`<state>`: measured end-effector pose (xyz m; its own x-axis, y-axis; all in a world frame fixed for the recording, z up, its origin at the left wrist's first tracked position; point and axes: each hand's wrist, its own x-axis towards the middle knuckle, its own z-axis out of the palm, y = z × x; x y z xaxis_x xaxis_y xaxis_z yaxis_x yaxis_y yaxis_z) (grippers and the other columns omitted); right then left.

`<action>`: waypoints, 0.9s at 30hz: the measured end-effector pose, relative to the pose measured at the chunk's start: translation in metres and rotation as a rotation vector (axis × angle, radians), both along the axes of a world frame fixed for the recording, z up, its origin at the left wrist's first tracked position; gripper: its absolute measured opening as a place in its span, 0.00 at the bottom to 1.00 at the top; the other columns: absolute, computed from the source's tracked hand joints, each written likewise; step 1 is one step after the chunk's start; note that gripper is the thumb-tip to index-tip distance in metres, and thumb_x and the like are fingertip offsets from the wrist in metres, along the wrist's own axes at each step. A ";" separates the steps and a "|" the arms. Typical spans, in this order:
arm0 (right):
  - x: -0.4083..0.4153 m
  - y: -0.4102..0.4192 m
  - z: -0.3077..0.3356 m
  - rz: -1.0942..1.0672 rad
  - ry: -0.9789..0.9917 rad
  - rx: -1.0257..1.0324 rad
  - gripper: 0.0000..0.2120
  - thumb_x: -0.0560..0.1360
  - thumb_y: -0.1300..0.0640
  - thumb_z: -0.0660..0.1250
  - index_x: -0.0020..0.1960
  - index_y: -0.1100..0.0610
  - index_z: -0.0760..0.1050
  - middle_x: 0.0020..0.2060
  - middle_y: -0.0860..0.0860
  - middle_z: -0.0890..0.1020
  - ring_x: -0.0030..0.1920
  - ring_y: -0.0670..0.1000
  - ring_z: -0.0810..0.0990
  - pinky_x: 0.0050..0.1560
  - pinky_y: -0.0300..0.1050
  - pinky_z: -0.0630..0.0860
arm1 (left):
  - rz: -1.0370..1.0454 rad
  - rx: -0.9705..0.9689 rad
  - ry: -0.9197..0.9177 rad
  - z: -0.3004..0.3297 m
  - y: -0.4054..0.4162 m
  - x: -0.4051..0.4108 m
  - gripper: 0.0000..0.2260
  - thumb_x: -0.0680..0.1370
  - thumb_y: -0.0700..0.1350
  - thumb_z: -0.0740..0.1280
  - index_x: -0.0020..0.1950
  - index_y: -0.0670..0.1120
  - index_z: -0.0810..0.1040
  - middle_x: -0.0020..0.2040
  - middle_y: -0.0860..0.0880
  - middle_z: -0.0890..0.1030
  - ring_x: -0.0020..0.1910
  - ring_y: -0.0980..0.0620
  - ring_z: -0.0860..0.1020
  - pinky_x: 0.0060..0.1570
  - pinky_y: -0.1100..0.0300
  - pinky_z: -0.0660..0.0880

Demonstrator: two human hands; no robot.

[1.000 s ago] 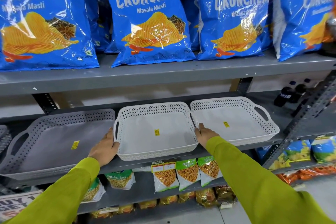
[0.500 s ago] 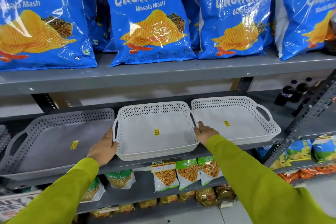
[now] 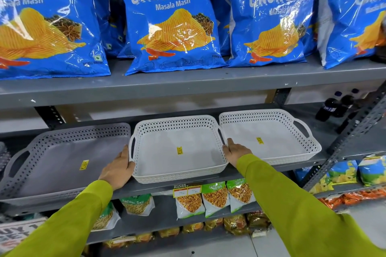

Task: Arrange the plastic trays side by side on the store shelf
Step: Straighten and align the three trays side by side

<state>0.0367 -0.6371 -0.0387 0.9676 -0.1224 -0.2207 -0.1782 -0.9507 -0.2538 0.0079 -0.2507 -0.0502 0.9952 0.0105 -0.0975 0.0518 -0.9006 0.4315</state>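
Three perforated plastic trays sit in a row on the grey middle shelf (image 3: 344, 144). The middle white tray (image 3: 158, 165) has a yellow sticker inside. My left hand (image 3: 118, 168) grips its left side at the handle, and my right hand (image 3: 235, 150) grips its right side. A grey tray (image 3: 52, 165) lies to the left, touching my left hand. A second white tray (image 3: 288, 142) lies to the right, close against the middle one. All three overhang the shelf's front edge a little.
Large blue Crunchem wafer bags (image 3: 171, 21) fill the shelf above. Dark bottles (image 3: 334, 106) stand at the back right of the tray shelf, beside a slanted metal upright (image 3: 359, 123). Snack packets (image 3: 215, 196) line the shelf below.
Both hands stay on the middle tray's sides; the tray has barely shifted. The view has dipped slightly.
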 end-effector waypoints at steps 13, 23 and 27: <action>-0.002 0.002 0.002 0.003 -0.002 -0.037 0.27 0.81 0.45 0.46 0.76 0.58 0.54 0.62 0.62 0.77 0.61 0.62 0.77 0.57 0.51 0.73 | 0.031 0.074 0.048 0.009 -0.003 -0.004 0.31 0.80 0.50 0.54 0.79 0.46 0.44 0.76 0.42 0.66 0.67 0.38 0.73 0.65 0.45 0.72; -0.002 0.003 0.001 0.002 -0.004 -0.040 0.27 0.81 0.46 0.46 0.75 0.58 0.54 0.61 0.62 0.78 0.59 0.62 0.77 0.55 0.51 0.73 | 0.026 0.048 0.055 0.019 -0.007 -0.011 0.31 0.80 0.49 0.55 0.79 0.46 0.45 0.75 0.42 0.67 0.66 0.37 0.74 0.64 0.46 0.72; -0.002 0.004 0.002 -0.002 -0.002 -0.044 0.26 0.81 0.46 0.46 0.75 0.58 0.55 0.59 0.62 0.79 0.57 0.62 0.78 0.50 0.51 0.72 | 0.024 -0.050 0.056 0.019 -0.007 -0.012 0.31 0.80 0.48 0.55 0.79 0.47 0.45 0.76 0.42 0.65 0.68 0.38 0.72 0.68 0.46 0.70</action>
<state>0.0345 -0.6327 -0.0371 0.9678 -0.1338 -0.2132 -0.1794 -0.9607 -0.2117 -0.0038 -0.2573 -0.0315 0.9877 0.0276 -0.1539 0.0981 -0.8762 0.4719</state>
